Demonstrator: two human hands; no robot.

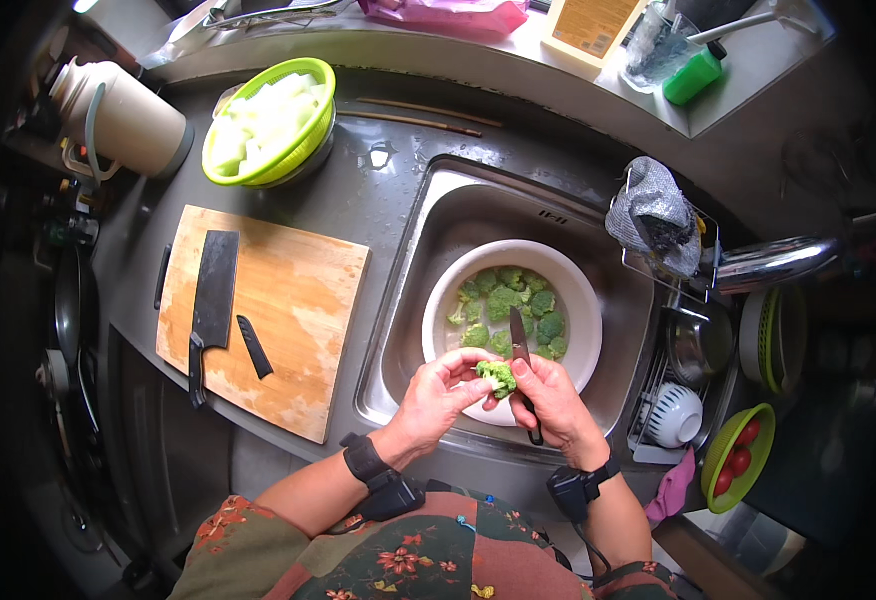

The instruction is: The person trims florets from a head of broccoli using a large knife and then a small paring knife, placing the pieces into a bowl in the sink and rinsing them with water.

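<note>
Between thumb and fingers, my left hand (441, 394) grips a broccoli floret (496, 379). My right hand (554, 405) is closed around the handle of a small paring knife (518, 334), its dark blade pointing away from me. Both hands are close together over the near rim of a white basin (438, 330). Inside that basin, several cut broccoli florets (503, 304) lie in water. The basin stands in a stainless steel sink (468, 217). My right fingertips are beside the floret; whether they touch it I cannot tell.
Left of the sink, a wooden cutting board (295, 300) bears a cleaver (215, 289) and a black knife sheath (254, 346). Behind it is a green colander (273, 176) of pale cut pieces. A dish rack (651, 442) with a bowl (674, 416) and a basket of tomatoes (764, 450) flank the right.
</note>
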